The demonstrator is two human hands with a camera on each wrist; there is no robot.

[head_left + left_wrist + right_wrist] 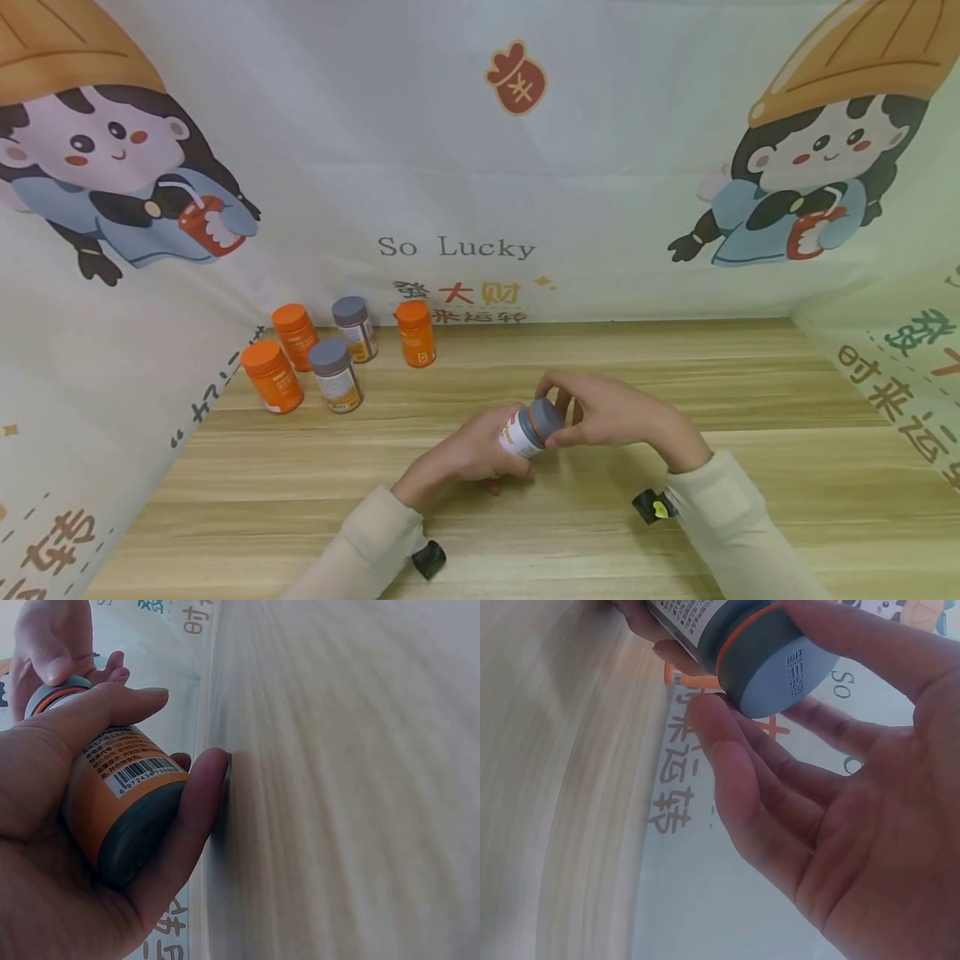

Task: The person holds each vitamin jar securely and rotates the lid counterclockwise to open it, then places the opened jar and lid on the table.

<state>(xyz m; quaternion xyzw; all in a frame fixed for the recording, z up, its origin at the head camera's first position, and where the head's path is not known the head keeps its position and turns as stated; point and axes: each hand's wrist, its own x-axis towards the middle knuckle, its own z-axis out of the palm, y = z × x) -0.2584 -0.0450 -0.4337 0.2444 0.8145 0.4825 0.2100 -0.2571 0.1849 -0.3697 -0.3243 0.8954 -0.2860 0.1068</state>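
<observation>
Your left grip [482,448] held the labeled bottle [519,435] short of the surface's back edge [637,335], likely steadying the gray lid [546,418] your right grip [611,411] pinched.

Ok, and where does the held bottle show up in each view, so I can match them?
Head: held bottle below centre, slightly right, in the left hand.
Left wrist: held bottle in the left half.
Right wrist: held bottle at top middle, cut off by the edge.
Shared landmark: the orange ring below its cap.
</observation>
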